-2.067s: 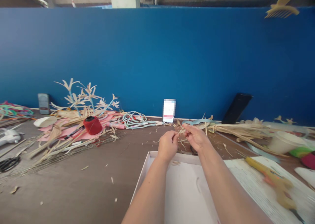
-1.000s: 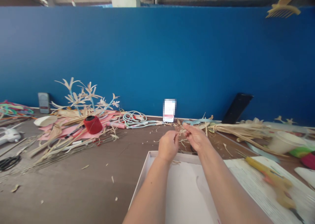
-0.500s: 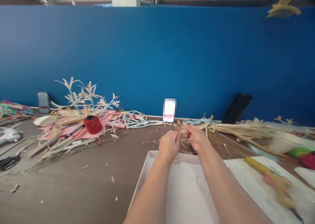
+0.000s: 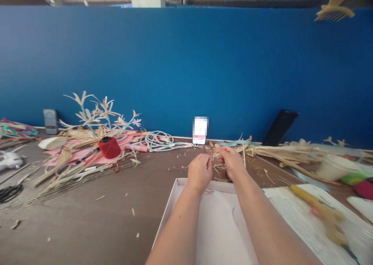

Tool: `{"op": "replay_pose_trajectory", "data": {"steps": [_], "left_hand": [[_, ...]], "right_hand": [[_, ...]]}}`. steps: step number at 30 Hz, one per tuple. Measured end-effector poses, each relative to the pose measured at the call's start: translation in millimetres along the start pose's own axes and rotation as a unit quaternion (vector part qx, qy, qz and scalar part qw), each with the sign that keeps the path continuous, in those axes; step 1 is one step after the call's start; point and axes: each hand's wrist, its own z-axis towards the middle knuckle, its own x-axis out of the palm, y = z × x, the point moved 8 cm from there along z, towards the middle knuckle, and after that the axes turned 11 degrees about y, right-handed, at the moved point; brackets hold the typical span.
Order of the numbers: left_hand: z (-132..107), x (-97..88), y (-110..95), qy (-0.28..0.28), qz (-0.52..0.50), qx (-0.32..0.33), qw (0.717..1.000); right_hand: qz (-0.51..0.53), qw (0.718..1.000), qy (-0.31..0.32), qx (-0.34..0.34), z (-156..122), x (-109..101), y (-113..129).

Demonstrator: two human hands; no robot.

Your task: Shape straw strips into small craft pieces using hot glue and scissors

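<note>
My left hand [image 4: 200,172] is closed above the far edge of a shallow white box [image 4: 221,218], fingers curled inward. Beside it my right hand [image 4: 231,160] is closed too, thumb pressed to the fingers in a pinch. Whatever either hand holds is too small or hidden to make out. Pale dry scraps [image 4: 216,156] lie on the table just beyond and between the hands. Behind them a lit phone [image 4: 199,129] leans against the blue partition, its screen blurred out.
To the left are a red thread spool [image 4: 109,147], straw flowers [image 4: 107,109] and coiled cords [image 4: 159,140]. On the right, a yellow glue gun [image 4: 323,214] rests on printed paper, near dried husk strips [image 4: 285,154] and a white cup [image 4: 336,168]. A dark slab [image 4: 280,128] leans on the partition [image 4: 175,63].
The hands stay almost in place. My right hand has shifted very slightly, and the whole view has moved a little.
</note>
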Motion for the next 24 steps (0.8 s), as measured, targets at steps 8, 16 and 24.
{"op": "replay_pose_trajectory", "data": {"steps": [8, 16, 24], "left_hand": [[-0.6, 1.2, -4.4, 0.005, 0.069, 0.012, 0.997], [0.6, 6.2, -6.5, 0.033, 0.111, 0.022, 0.993], [0.6, 8.1, -8.7, 0.041, 0.122, 0.024, 0.991]], "right_hand": [[-0.055, 0.997, -0.056, -0.016, -7.9, -5.2, 13.0], [-0.074, 0.994, -0.084, 0.001, -12.1, -6.2, 17.8], [-0.081, 0.993, -0.091, -0.006, -12.7, -6.0, 20.0]]}}
